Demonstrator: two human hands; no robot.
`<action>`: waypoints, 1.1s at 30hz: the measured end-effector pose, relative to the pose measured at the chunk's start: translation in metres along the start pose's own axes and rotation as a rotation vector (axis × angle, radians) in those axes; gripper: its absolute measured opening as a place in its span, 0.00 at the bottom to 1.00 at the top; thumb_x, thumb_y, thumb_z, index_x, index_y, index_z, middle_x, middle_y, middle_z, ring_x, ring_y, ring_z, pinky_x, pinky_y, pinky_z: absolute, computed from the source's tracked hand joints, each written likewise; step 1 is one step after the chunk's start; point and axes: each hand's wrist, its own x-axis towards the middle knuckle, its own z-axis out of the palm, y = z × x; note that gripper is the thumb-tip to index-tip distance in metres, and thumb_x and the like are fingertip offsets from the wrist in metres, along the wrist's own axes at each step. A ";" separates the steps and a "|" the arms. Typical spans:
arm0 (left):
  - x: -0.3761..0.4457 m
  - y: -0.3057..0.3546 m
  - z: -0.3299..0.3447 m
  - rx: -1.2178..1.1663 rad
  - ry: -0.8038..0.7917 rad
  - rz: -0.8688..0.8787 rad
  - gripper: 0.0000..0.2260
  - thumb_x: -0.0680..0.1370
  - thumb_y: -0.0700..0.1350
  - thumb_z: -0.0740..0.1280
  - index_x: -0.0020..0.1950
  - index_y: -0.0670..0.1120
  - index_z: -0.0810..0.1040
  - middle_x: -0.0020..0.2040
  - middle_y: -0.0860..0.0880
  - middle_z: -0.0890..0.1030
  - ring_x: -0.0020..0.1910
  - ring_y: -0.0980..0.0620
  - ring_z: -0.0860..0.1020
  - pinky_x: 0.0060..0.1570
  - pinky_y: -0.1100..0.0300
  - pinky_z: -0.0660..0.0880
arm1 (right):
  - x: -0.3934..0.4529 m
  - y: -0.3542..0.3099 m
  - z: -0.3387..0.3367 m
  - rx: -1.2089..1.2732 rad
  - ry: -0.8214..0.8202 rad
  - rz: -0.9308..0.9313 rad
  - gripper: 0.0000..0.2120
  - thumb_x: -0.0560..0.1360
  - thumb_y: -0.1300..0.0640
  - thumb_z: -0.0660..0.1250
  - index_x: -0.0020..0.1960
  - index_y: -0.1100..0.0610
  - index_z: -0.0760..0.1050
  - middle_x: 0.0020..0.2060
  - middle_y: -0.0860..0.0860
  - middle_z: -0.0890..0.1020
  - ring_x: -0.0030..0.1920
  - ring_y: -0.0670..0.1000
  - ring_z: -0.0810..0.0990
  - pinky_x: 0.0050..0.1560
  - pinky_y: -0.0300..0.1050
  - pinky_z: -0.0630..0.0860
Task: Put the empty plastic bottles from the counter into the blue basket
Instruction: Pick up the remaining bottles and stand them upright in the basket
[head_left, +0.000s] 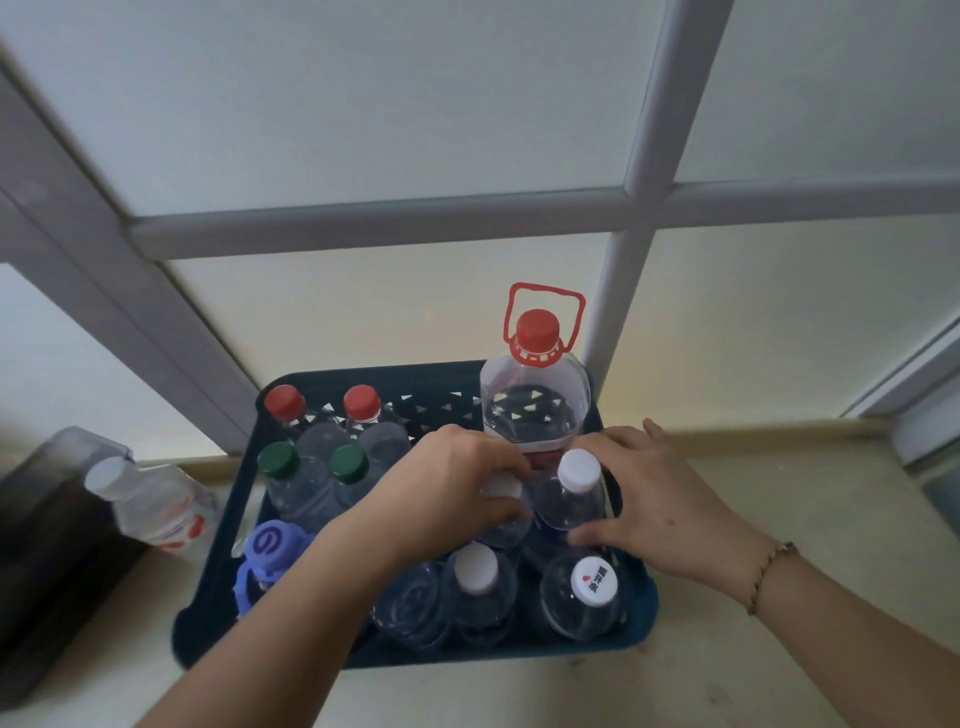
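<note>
Two bare forearms in view, no sleeves showing on either. Left hand (447, 499) carries no ring, watch or band that can be seen; nails mostly hidden. Right hand (660, 499) likewise shows no ring, but its wrist wears a thin beaded bracelet of small reddish-brown and gold-toned beads (768, 574), strung in a single strand with one slightly larger, darker bead at the top.

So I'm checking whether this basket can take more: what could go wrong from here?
The blue basket looks packed, so the white-capped bottle between the left hand and right hand may not seat and could push its neighbours over. The tall red-handled jug beside them might tip. One bottle outside the basket's left side may not fit.
</note>
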 end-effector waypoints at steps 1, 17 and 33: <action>-0.001 0.001 -0.001 0.010 0.000 0.012 0.11 0.73 0.48 0.76 0.54 0.51 0.85 0.50 0.53 0.86 0.49 0.53 0.81 0.50 0.61 0.75 | 0.001 0.000 0.000 -0.024 -0.030 -0.007 0.36 0.64 0.38 0.75 0.68 0.41 0.65 0.67 0.46 0.71 0.71 0.48 0.64 0.77 0.52 0.41; -0.024 -0.062 -0.045 0.395 -0.201 -0.102 0.23 0.72 0.62 0.71 0.64 0.57 0.76 0.58 0.57 0.81 0.56 0.51 0.80 0.52 0.51 0.78 | 0.026 -0.114 -0.035 -0.217 -0.166 -0.312 0.21 0.76 0.43 0.65 0.66 0.50 0.69 0.59 0.48 0.76 0.58 0.52 0.77 0.55 0.52 0.77; -0.025 -0.064 -0.032 0.371 -0.161 -0.034 0.20 0.70 0.67 0.70 0.46 0.51 0.79 0.43 0.51 0.82 0.41 0.49 0.78 0.38 0.56 0.74 | 0.046 -0.109 -0.007 -0.308 -0.332 -0.261 0.15 0.75 0.55 0.66 0.61 0.51 0.70 0.51 0.50 0.77 0.53 0.53 0.77 0.48 0.51 0.79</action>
